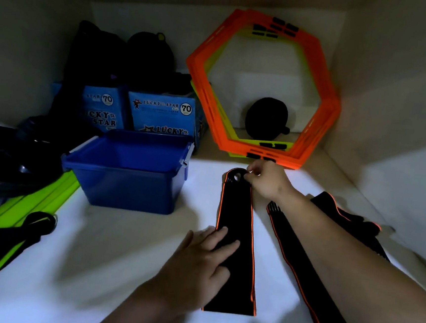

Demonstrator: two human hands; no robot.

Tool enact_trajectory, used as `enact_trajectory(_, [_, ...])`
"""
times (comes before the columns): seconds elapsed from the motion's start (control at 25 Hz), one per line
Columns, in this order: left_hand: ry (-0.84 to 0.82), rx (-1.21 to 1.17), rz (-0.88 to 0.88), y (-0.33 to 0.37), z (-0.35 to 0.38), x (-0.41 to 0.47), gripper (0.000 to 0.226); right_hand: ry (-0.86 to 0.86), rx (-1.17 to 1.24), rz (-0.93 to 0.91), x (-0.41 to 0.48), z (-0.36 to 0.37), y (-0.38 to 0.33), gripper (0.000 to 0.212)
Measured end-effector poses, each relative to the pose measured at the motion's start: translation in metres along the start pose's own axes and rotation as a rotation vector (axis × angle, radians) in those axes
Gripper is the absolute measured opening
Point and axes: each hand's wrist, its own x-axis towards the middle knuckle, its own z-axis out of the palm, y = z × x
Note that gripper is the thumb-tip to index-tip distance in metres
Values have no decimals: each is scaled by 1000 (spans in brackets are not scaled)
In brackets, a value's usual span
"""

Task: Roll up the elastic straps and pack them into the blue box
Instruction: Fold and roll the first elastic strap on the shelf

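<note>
A black elastic strap with orange edging [238,215] lies flat and lengthwise on the white shelf. My right hand [267,180] pinches its far rounded end, beside a small hole. My left hand [206,256] rests flat on the strap's left side, fingers spread, pressing it down. A second black-and-orange strap [298,266] lies to the right, partly under my right forearm. A third, crumpled strap [351,219] sits further right. The open blue box [128,172] stands to the left of the straps and looks empty.
Orange and yellow hexagonal rings [262,88] lean on the back wall, with a black round object [266,118] behind them. Blue "Lucky Star" packets [159,113] and dark bags stand behind the box. Green bars [30,202] and black gear lie at left.
</note>
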Motion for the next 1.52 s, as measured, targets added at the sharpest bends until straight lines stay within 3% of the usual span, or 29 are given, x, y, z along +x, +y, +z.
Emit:
enact_trajectory(0.12, [93, -124, 149, -11, -8, 7, 50, -121, 19, -120, -77, -19, -15, 27])
enact_trajectory(0.24, [88, -476, 42, -34, -22, -13, 58, -237, 6, -219, -167, -35, -16, 47])
enact_trajectory(0.4, [178, -286, -81, -36, -17, -51, 38, -154, -142, -269, -239, -28, 4, 43])
enact_trajectory(0.48, [190, -235, -35, -22, -12, -58, 32, -179, -167, -295, -248, -19, 14, 48])
enact_trajectory(0.64, [58, -128, 153, -8, -7, -52, 63, -276, -283, -412, -240, -12, 19, 65])
enact_trajectory(0.76, [-23, -87, 174, -10, -5, -47, 72, -384, -388, -387, -233, -15, 14, 68])
enact_trajectory(1.04, [105, -220, 171, -5, -5, -54, 43, -272, -322, -412, -242, -12, 19, 51])
enact_trajectory(1.24, [186, -457, 62, 2, -10, -62, 37, -182, -58, -306, -247, -18, 6, 10])
enact_trajectory(1.4, [232, -621, -90, 9, -15, -54, 25, -174, 88, -144, -238, -19, -1, 28])
enact_trajectory(1.52, [286, -610, -206, 11, -17, -43, 30, -199, 207, -33, -231, -15, -2, 14])
